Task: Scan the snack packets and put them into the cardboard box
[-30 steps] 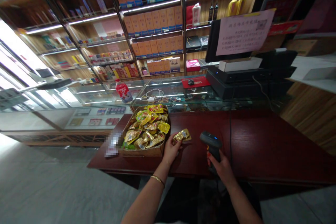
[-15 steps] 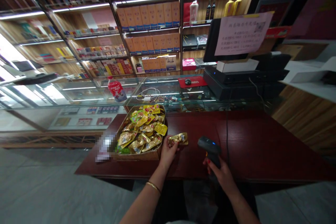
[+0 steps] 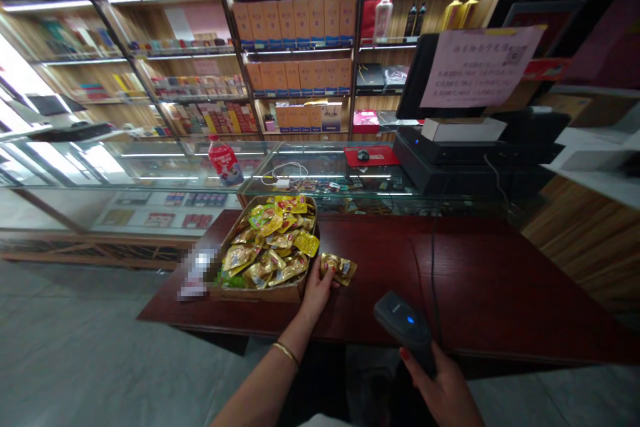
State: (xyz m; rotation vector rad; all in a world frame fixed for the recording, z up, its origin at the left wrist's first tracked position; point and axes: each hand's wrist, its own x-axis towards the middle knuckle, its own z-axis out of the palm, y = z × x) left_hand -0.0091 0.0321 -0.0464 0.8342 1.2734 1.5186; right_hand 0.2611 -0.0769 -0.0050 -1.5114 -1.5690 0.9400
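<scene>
My left hand point(image 3: 320, 287) holds a gold foil snack packet point(image 3: 345, 269) between thumb and fingers, just above or on the dark red table point(image 3: 370, 240). Close to its left stands a cardboard box point(image 3: 280, 293) heaped with gold, yellow and green foil packets point(image 3: 267, 240). In my right hand point(image 3: 437, 377) is a black barcode scanner point(image 3: 404, 323) with a blue light lit on top. Its head points forward and left, near the table's front edge, apart from the packet. Part of the scanner's handle is hidden by my fingers.
A dark cable point(image 3: 434, 267) runs across the table. Behind is a glass counter point(image 3: 320, 187) with a red bottle point(image 3: 225, 161), a mouse point(image 3: 363, 155) on a red mat, and a monitor point(image 3: 407, 87) with a paper sign point(image 3: 480, 67). A blurred item point(image 3: 197, 273) lies left of the box.
The scanner in my right hand has come down and nearer to me. The packet in my left hand has tilted, so more of its face shows. The view has shifted slightly.
</scene>
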